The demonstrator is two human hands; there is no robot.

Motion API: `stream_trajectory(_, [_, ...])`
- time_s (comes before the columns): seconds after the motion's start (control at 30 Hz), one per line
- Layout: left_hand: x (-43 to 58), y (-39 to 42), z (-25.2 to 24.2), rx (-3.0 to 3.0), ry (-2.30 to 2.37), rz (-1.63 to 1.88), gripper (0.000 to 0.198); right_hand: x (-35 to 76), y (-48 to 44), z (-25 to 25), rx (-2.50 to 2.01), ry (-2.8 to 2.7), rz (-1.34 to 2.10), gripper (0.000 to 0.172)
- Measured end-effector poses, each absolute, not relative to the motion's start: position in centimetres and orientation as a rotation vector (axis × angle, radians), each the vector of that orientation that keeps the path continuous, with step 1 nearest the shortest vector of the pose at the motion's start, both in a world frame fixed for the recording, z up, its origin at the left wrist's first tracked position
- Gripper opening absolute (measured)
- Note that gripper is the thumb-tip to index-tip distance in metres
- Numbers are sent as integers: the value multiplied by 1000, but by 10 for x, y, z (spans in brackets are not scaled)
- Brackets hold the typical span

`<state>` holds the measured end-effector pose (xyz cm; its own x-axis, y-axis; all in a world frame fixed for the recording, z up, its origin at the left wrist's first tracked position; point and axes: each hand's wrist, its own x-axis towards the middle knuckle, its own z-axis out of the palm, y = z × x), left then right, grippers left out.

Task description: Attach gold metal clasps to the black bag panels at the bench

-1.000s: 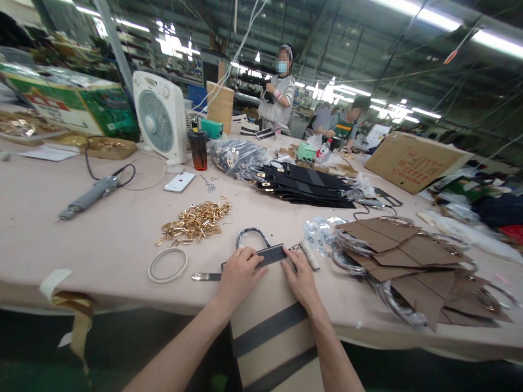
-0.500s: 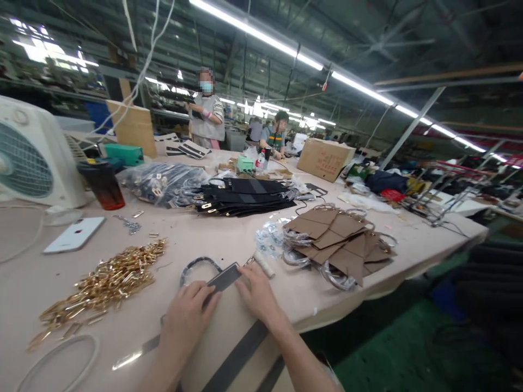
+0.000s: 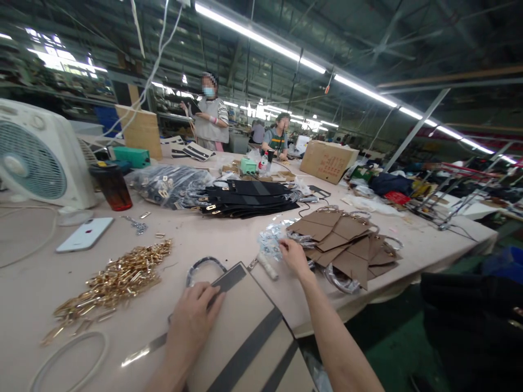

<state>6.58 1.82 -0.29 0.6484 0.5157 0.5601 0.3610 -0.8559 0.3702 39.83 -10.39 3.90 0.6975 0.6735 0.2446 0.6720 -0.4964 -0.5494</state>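
Note:
A beige bag panel with dark stripes and a dark top band lies at the near edge of the table. My left hand is closed on its top band, fingers and thumb curled on it. Beyond the band a dark plastic-wrapped handle loops up. My right hand is off the panel, fingertips pinched together at the pile of small clear, bluish pieces; whatever is between them is hidden. Close by lie a whitish roll and a small metal fitting.
Gold metal fittings are heaped on the left, near a phone, a dark cup and a fan. Brown panels are stacked on the right, black straps behind. Two people work beyond a cardboard box.
My right hand has left the panel's top band and moved right to the small clear pieces. My left hand stays on the band. The view has shifted slightly.

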Motion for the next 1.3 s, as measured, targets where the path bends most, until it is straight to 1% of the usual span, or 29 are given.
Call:
stream_trajectory(0.07, [66, 18, -3, 2641, 713, 1006, 26, 409, -100, 35, -2368, -1006, 59, 18])
stream_trajectory(0.23, [65, 16, 0, 2631, 734, 1033, 25, 418, -86, 22, -2551, -869, 172, 19])
stream_trajectory(0.33, [65, 15, 2, 2631, 737, 1034, 25, 424, -77, 18, -2587, -806, 242, 17])
stream_trajectory(0.47, [65, 14, 1, 2647, 738, 1034, 25, 428, -73, 15, -2553, -754, 285, 12])
stream_trajectory(0.63, [63, 17, -4, 2639, 732, 1034, 23, 416, -82, 11, -2364, -701, 141, 13])
stream_trajectory(0.7, [63, 16, -2, 2624, 742, 1031, 23, 411, -89, 12, -2229, -705, 91, 18])
stream_trajectory(0.8, [60, 9, 5, 2589, 796, 993, 24, 404, -98, 17, -2009, -694, 58, 38])
stream_trajectory(0.87, [59, 5, 11, 2555, 843, 949, 28, 399, -100, 23, -1881, -687, 75, 52])
stream_trajectory(0.93, [58, 3, 15, 2519, 874, 919, 35, 391, -97, 29, -1780, -711, 140, 58])
stream_trajectory(1.0, [57, 2, 16, 2498, 886, 899, 38, 374, -91, 39, -1689, -822, 273, 55])
stream_trajectory(1.17, [55, 0, 16, 2448, 911, 905, 40, 298, -76, 67, -1552, -1344, 701, 34])
stream_trajectory(1.3, [54, 1, 15, 2441, 881, 933, 42, 254, -63, 71, -1543, -1579, 836, 22])
